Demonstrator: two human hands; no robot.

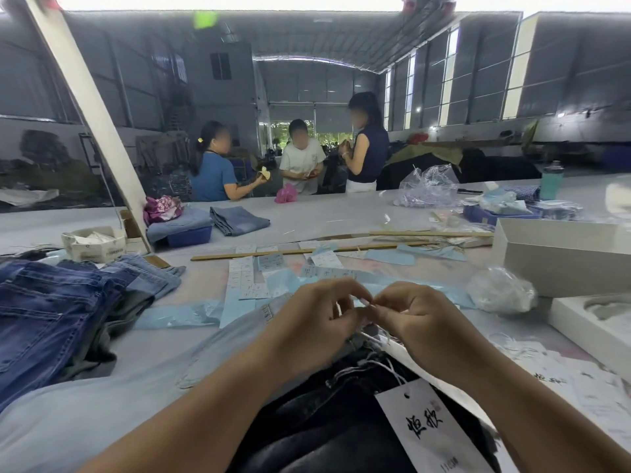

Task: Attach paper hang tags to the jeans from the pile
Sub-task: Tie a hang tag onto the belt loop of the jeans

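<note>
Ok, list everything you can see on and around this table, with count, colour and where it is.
hang tag: one, white, on the black jeans, bottom centre
blue jeans pile: several, dark blue, table's left
folded jeans: two, light blue, far left-centre
paper strips: many, white and pale blue, centre
wooden sticks: several, tan, mid table
white boxes: two, right
bottle: one, teal, far right
people: three, beyond the table
left hand; right hand: fingertips pinching together, centre

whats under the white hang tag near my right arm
The white hang tag lies on dark jeans, its string running up toward the hands. Whatever the tag itself covers is hidden.
</note>
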